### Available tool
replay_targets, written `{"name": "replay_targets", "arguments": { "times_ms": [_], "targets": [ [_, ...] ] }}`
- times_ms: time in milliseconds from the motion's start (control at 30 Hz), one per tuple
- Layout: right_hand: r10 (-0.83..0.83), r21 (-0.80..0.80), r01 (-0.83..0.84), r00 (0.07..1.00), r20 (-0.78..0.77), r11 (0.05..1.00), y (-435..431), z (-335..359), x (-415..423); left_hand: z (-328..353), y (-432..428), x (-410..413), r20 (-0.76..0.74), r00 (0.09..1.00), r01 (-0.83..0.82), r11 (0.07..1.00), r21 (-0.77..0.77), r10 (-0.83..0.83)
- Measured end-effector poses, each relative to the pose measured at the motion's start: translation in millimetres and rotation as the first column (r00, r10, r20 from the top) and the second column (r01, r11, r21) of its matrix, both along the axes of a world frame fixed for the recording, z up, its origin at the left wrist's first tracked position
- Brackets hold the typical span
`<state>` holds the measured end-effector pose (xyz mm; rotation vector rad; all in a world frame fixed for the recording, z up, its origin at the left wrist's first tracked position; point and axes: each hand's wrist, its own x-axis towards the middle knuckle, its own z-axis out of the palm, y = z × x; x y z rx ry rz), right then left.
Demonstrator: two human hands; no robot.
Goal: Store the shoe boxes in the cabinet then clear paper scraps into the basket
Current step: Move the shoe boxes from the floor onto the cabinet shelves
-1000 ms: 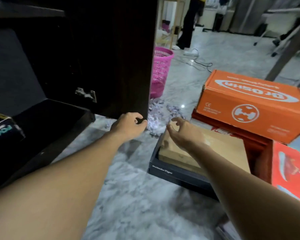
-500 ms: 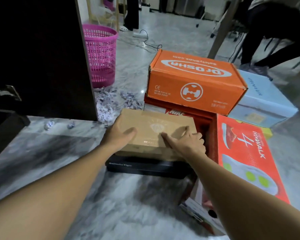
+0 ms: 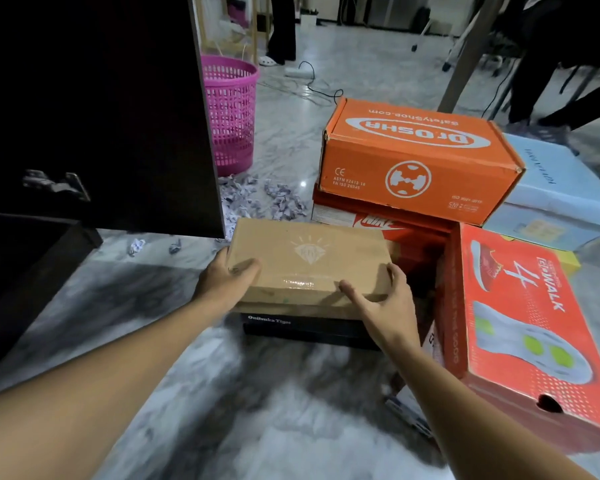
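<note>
a tiled indoor room: marble-look floor (image 3: 291, 410), dark cabinet (image 3: 101, 109) left, shoe boxes (image 3: 416, 157) right, pink basket (image 3: 231, 112) far.

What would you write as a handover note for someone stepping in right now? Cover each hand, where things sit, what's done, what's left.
Left hand grips the left end of the brown box; right hand grips its near right corner. The box rests on the black box, not yet lifted.
The orange box, red box and pale blue box wait on the floor.
The cabinet stands open at left.
Paper scraps lie beside the pink basket.
Left: store the boxes, then clear the scraps.
</note>
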<state>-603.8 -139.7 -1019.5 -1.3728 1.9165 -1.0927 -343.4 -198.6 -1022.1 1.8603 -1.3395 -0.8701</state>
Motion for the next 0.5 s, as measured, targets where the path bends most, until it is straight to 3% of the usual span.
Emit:
{"name": "replay_targets", "arguments": {
  "times_ms": [267,400,500],
  "targets": [
    [0.302,-0.104,-0.303,0.953,-0.018,0.947,-37,35,71,45,29,78,0.012,0.949,-0.313,0.945,-0.097,0.316],
    [0.451,-0.149,-0.439,0.890,0.062,0.886,-52,52,119,71,54,120,-0.046,0.889,-0.457,0.880,-0.132,0.455],
    [0.548,-0.195,-0.519,0.823,0.148,0.832,-60,62,153,91,68,144,-0.003,0.831,-0.552,0.824,-0.130,0.556]
  ]
}}
